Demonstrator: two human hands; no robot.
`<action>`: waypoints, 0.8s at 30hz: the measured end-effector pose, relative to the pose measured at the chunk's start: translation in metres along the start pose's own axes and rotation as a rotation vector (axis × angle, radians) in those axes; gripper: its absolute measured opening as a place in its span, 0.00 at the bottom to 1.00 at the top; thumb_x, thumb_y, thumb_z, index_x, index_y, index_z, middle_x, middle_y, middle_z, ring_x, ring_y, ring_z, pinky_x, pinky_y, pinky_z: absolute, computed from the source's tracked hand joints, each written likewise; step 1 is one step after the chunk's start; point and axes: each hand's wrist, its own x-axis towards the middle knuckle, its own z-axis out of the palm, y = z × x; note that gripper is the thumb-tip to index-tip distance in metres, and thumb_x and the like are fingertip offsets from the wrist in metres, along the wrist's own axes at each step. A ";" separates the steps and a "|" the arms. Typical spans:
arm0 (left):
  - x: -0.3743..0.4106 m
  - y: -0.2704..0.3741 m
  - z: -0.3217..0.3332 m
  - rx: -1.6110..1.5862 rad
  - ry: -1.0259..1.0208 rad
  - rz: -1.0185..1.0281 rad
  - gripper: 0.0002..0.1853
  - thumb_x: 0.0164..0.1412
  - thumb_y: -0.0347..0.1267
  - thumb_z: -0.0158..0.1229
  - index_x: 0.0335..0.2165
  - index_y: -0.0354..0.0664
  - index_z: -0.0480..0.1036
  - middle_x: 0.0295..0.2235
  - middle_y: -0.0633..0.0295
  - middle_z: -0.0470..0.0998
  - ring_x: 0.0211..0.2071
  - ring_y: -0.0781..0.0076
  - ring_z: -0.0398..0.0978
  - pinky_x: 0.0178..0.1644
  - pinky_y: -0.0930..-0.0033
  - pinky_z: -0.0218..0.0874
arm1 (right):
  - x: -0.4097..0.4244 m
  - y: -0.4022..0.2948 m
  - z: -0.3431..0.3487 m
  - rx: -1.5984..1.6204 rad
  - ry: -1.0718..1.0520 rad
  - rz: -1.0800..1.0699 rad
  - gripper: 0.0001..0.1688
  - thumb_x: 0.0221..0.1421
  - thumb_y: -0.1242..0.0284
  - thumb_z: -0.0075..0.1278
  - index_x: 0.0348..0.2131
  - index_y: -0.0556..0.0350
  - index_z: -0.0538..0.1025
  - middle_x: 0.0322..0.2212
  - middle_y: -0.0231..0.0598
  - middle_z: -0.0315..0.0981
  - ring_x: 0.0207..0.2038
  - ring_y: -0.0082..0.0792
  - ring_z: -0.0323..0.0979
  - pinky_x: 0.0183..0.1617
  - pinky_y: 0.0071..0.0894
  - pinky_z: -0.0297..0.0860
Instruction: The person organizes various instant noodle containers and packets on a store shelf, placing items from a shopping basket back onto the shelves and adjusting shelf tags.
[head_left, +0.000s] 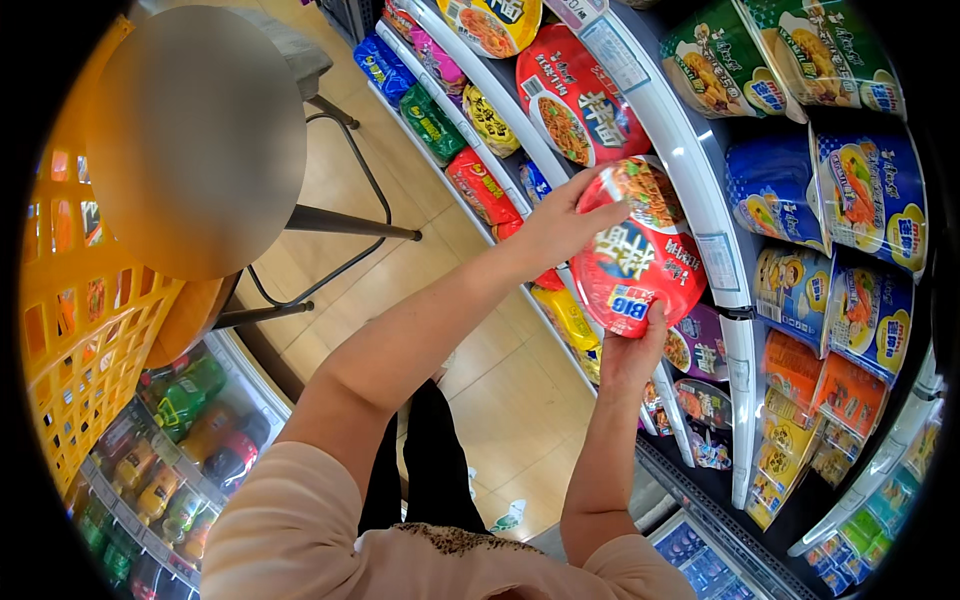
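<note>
Between my two hands is a red instant noodle bowl (664, 251), tilted so that its printed lid faces me. My left hand (574, 217) grips the bowl's upper left side, with the thumb over the lid. At the lower edge, my right hand (636, 349) supports it with the thumb resting on the rim. The bowl is held in front of a store shelf (694, 202) with white price rails. Just beyond it, a larger-looking red noodle bowl (577, 97) stands on a tier. A purple noodle bowl (701, 341) is partly hidden near my right hand.
Blue noodle cups (870, 199) and green noodle cups (709, 64) line another tier at right. Bagged noodles (480, 184) fill the low tiers. At left are a yellow plastic basket (97, 330), a stool with dark legs (352, 220) and a drinks cooler (247, 375). Blurring covers the upper left.
</note>
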 end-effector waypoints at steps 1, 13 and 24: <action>-0.004 -0.002 -0.003 -0.047 0.007 -0.081 0.26 0.55 0.32 0.55 0.51 0.36 0.59 0.43 0.60 0.71 0.42 0.75 0.70 0.47 0.73 0.63 | 0.001 0.003 -0.005 -0.053 -0.001 -0.007 0.25 0.56 0.63 0.44 0.50 0.57 0.61 0.47 0.38 0.65 0.50 0.33 0.64 0.53 0.37 0.62; -0.055 0.014 -0.077 -0.310 0.223 0.094 0.22 0.53 0.27 0.55 0.47 0.35 0.61 0.42 0.57 0.72 0.41 0.72 0.72 0.43 0.71 0.66 | 0.096 0.028 0.074 -0.251 -0.298 -0.010 0.23 0.60 0.62 0.35 0.49 0.57 0.63 0.44 0.41 0.66 0.44 0.32 0.68 0.45 0.29 0.66; -0.035 0.020 -0.087 -0.344 0.260 0.316 0.21 0.59 0.34 0.51 0.48 0.35 0.61 0.43 0.59 0.71 0.41 0.76 0.71 0.43 0.74 0.65 | 0.144 0.046 0.106 -0.367 -0.429 -0.168 0.26 0.47 0.80 0.53 0.47 0.60 0.63 0.40 0.41 0.69 0.38 0.30 0.72 0.37 0.27 0.71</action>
